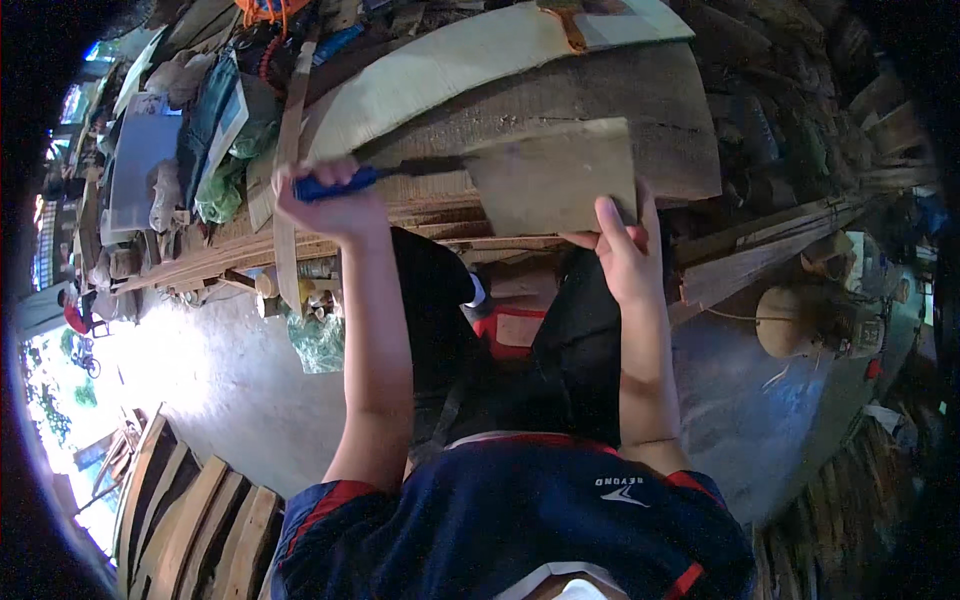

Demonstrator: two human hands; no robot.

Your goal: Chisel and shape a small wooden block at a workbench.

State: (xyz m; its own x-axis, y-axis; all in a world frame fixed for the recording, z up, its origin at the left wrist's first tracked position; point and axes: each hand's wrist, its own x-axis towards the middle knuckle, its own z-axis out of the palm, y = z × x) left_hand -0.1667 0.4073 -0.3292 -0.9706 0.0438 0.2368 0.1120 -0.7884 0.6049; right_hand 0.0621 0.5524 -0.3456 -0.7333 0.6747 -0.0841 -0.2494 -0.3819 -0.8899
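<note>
My left hand [335, 200] is closed around the blue handle of a tool [345, 184]. A narrow dark metal blade runs from that handle to the left edge of a flat, light-brown wooden board [555, 180]. Whether the blade touches the edge or passes behind it, I cannot tell. My right hand [628, 245] grips the board at its lower right corner, the thumb in front and some fingers hidden behind. Both hands are raised over the near edge of a wooden workbench [650, 130].
A long curved pale board [430, 85] lies across the bench, with a brush [565, 25] at its far edge. Bags and cloths [215, 150] crowd the left. Wood strips [760, 240] extend rightward. A rounded machine [790, 320] stands at right; planks [205, 515] lean lower left.
</note>
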